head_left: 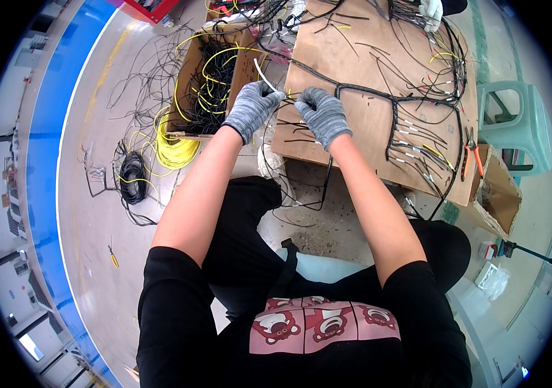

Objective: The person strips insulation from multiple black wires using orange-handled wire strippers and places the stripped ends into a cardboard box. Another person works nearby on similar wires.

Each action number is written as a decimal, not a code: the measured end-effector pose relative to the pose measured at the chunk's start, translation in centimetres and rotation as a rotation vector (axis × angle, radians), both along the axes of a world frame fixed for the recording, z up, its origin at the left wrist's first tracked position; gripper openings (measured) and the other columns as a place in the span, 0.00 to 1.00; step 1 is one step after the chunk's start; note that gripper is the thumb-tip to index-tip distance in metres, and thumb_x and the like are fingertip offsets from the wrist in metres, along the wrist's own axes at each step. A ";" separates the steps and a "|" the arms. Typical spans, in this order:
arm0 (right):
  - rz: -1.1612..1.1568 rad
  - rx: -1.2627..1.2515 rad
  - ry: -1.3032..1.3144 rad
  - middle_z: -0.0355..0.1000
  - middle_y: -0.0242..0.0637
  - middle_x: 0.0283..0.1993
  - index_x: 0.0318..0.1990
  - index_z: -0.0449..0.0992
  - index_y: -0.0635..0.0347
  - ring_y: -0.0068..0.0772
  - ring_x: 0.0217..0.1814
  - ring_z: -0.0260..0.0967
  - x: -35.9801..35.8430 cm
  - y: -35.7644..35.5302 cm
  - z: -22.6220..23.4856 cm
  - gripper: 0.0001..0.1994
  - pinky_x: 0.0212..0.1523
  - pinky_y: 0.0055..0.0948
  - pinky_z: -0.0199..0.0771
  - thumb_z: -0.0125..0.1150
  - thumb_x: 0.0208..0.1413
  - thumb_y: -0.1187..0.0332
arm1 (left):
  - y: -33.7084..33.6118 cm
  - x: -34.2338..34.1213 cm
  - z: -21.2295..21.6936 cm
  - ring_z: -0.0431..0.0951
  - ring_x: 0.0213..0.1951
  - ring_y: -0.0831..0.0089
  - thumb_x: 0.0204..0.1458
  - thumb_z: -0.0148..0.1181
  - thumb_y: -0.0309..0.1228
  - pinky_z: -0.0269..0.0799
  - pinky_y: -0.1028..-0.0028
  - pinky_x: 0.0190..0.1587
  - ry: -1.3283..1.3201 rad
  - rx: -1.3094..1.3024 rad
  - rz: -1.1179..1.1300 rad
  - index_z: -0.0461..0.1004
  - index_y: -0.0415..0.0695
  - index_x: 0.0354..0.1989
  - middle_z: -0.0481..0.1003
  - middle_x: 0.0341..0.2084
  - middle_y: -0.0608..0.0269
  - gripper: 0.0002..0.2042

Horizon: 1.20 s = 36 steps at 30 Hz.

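Gloved fingertips nearly meet.
Left hand pinches a white tube extending beyond its fingers; right hand curls nearly closed, any hold unclear; black harness lies rightward.

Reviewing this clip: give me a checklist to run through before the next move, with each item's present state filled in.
1. Both hands gloved: ok. The left hand and right hand wear grey gloves.
2. White tube held: ok. It appears pinched at the left hand's fingertips.
3. Right hand's grip: cannot tell. Its fingers are curled, but anything between them is too small to make out.
4. Black wire harness supported: ok, mostly. Its trunk lies across the wooden board.
5. Wires contained in the cardboard box: not ok. Yellow loops spill over its sides.
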State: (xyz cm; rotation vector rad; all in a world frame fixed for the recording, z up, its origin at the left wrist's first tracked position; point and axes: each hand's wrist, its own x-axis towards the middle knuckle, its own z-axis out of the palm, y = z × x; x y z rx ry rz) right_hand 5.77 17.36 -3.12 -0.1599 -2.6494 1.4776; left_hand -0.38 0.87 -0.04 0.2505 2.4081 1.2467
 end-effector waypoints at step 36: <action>0.024 -0.089 -0.005 0.72 0.43 0.29 0.30 0.73 0.60 0.41 0.30 0.70 -0.1 0.2 -0.3 0.06 0.35 0.32 0.70 0.58 0.45 0.69 | 0.1 0.0 -0.1 0.63 0.21 0.83 0.48 0.60 0.38 0.62 0.81 0.25 -0.163 0.059 0.089 0.75 0.41 0.36 0.68 0.18 0.73 0.13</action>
